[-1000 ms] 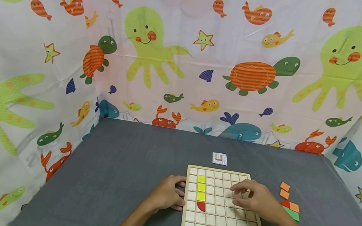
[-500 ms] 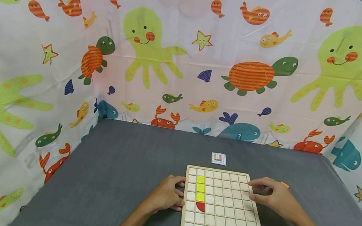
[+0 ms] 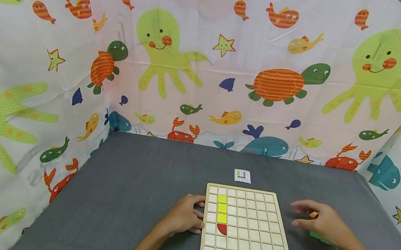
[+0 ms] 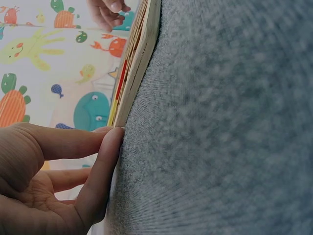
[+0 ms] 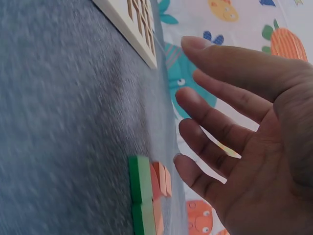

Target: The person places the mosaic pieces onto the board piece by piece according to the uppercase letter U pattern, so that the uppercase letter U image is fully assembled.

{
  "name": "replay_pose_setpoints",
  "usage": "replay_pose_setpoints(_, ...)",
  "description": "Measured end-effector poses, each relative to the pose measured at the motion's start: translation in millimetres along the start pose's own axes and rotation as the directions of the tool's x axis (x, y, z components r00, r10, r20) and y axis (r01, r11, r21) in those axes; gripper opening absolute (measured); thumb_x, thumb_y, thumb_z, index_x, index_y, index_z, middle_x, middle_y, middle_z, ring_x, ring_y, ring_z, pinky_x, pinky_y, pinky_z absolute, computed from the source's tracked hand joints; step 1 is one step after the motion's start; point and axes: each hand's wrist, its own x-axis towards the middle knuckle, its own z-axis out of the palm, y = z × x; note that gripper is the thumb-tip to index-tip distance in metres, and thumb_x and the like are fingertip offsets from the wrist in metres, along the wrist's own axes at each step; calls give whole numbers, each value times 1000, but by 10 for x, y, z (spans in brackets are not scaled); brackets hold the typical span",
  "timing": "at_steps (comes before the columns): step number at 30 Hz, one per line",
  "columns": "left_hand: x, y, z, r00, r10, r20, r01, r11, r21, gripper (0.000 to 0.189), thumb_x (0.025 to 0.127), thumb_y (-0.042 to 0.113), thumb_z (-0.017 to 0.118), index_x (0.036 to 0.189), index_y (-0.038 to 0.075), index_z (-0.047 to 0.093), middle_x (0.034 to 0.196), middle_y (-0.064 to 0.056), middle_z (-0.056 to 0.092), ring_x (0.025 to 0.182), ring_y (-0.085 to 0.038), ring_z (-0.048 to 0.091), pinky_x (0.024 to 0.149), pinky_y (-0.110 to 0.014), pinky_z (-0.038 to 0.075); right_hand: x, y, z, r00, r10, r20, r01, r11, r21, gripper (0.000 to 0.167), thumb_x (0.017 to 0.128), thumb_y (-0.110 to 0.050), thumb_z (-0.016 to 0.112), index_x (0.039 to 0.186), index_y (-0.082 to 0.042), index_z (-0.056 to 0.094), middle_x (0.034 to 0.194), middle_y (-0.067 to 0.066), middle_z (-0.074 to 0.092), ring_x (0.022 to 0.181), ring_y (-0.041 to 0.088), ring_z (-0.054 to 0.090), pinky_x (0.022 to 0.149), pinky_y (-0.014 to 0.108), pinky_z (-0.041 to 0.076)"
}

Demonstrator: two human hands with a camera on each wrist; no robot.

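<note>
Your right grip (image 3: 329, 224), a bare hand, has moved off the board's right half, where it was a second ago, and is now above the counter (image 3: 156, 166) to the right. Your left grip (image 3: 182, 214) and the laid tiles have stayed put.

The right grip's fingers are spread and hold nothing. Just beside them, the right wrist view shows the loose pieces lying close together on the counter: green tiles (image 5: 142, 178), a red piece (image 5: 154, 180) and orange tiles (image 5: 158, 215).

Your left grip's bent fingers rest against the left edge of the gridded wooden board (image 3: 261, 224); you cannot tell from here whether they pinch it. In the board's second column from the left, three yellow square tiles (image 3: 222, 208) run in a line, with a red quarter-circle tile (image 3: 222, 229) in the cell on their near side. Beyond the far edge lies a small pattern card (image 3: 242, 175).

The tiles look light, stiff and unlikely to break, perhaps slippery on their smooth faces. Take one by two opposite side edges, between thumb and fingertip. The board seems rigid; its rim is the place to steady it.
</note>
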Motion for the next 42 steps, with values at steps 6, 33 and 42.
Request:
replay_pose_setpoints(6, 0, -27, 6, 1000, 7, -1, -7, 1000, -3, 77, 76, -21, 77, 148, -5, 55, 126, -16, 55, 97, -24, 68, 60, -38, 68, -56, 126, -104, 1000, 27, 15, -27, 1000, -11, 51, 89, -30, 85, 132, -6, 71, 118, 10, 72, 103, 22, 62, 78, 31, 56)
replay_pose_setpoints(33, -2, -5, 0, 1000, -2, -1, 2, 1000, 3, 77, 76, -20, 78, 148, -4, 55, 127, -15, 55, 99, -24, 68, 61, -37, 68, -114, 435, -290, 986, 63, 153, -70, 997, 36, 42, 81, -6, 83, 122, 0, 73, 102, 6, 64, 88, 9, 54, 70, 22, 48)
replay_pose_setpoints(42, -8, 12, -2, 1000, -4, -3, 4, 1000, 7, 77, 76, -20, 78, 148, -4, 55, 127, -15, 55, 99, -24, 67, 61, -36, 68, -107, 393, -228, 991, 62, 120, -60, 998, -17, 40, 77, -4, 84, 116, -1, 75, 95, 5, 64, 82, 8, 53, 66, 23, 47)
